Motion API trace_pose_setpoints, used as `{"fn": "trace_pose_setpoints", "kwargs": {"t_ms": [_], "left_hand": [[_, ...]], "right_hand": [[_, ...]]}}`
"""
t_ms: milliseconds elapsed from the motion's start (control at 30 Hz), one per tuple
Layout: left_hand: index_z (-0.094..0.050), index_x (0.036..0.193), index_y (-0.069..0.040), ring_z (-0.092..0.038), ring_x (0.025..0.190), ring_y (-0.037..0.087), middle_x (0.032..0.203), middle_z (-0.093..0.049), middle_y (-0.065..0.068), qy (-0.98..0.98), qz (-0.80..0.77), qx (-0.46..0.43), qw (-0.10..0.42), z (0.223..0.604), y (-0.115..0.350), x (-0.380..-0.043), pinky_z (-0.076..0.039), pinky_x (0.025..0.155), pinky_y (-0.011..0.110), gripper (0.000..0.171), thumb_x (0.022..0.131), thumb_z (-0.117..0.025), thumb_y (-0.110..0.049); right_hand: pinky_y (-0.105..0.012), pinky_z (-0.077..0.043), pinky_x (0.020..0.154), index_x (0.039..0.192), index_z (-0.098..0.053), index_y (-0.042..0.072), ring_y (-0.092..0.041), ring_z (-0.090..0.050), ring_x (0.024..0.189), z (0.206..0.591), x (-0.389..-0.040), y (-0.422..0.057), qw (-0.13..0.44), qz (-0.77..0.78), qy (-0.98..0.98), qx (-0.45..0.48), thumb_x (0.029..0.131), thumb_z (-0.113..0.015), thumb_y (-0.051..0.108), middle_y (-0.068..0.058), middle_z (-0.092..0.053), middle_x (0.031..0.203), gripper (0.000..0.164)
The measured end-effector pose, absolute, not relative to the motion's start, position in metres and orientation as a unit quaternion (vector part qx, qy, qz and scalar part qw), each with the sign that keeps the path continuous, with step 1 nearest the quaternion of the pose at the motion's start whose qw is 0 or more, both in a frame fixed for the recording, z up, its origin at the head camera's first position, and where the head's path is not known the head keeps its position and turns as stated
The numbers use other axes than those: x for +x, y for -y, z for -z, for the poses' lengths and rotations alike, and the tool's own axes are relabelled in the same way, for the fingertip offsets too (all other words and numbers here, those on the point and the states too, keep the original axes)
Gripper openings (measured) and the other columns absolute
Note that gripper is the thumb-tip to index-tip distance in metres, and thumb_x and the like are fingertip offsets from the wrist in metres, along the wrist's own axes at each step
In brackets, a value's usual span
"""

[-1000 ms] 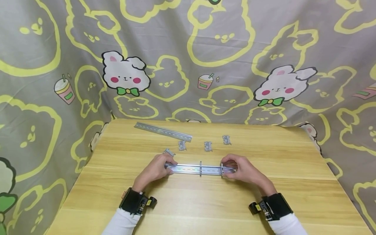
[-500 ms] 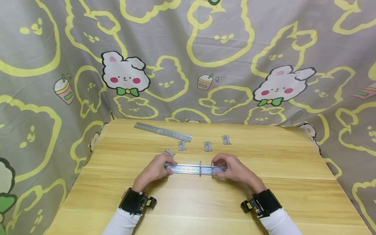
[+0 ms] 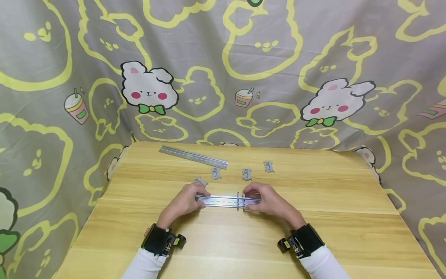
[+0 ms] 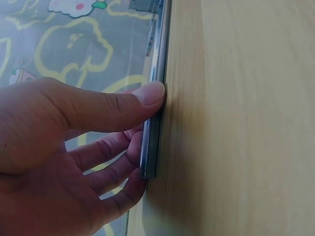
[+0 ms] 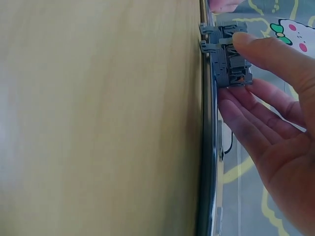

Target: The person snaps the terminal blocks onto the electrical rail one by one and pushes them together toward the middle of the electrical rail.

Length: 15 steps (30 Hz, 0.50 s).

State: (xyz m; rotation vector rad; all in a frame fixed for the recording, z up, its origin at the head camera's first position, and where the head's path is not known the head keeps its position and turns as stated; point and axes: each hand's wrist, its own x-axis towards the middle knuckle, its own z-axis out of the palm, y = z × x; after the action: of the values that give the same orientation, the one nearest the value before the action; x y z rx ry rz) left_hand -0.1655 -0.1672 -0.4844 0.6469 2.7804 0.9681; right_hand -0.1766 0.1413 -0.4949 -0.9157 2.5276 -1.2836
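Note:
A slotted metal DIN rail (image 3: 223, 201) lies crosswise on the wooden table. My left hand (image 3: 184, 199) pinches its left end, thumb on the near edge and fingers behind, as the left wrist view shows along the rail (image 4: 151, 140). Two thin grey terminal blocks stand upright across the rail. One terminal block (image 3: 238, 201) is near mid-rail; close to its right, the other terminal block (image 3: 244, 201) is pinched by my right hand (image 3: 270, 199). In the right wrist view the thumb lies on the gripped terminal block (image 5: 236, 63), with the fingers at its far side.
Behind the hands a second DIN rail (image 3: 193, 157) lies slanted at the back left. Several loose terminal blocks are spread nearby, including one block (image 3: 216, 173), another block (image 3: 246, 174) and a block (image 3: 268, 166) farther right. A patterned curtain (image 3: 209, 89) hangs behind the table.
My right hand has slid its terminal block leftward along the rail, from near the right end to close beside the other block. The left hand has stayed at the rail's left end.

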Motion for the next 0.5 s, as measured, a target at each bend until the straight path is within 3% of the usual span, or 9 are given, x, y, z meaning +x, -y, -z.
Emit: {"fn": "trace_pose_setpoints", "kwargs": {"t_ms": [500], "left_hand": [[-0.076, 0.104, -0.006, -0.061, 0.095, 0.023, 0.102, -0.069, 0.006, -0.922, -0.317, 0.213, 0.061, 0.4843, 0.1679, -0.1652, -0.054, 0.087, 0.040, 0.033, 0.071, -0.081, -0.001]], "right_hand": [[-0.032, -0.056, 0.089, 0.113, -0.063, 0.000, -0.020, -0.066, 0.103, 0.4951, -0.1759, -0.1346, 0.098, 0.429, -0.851, -0.286, 0.072, -0.085, 0.015, -0.011, -0.068, 0.112, 0.049]]}}
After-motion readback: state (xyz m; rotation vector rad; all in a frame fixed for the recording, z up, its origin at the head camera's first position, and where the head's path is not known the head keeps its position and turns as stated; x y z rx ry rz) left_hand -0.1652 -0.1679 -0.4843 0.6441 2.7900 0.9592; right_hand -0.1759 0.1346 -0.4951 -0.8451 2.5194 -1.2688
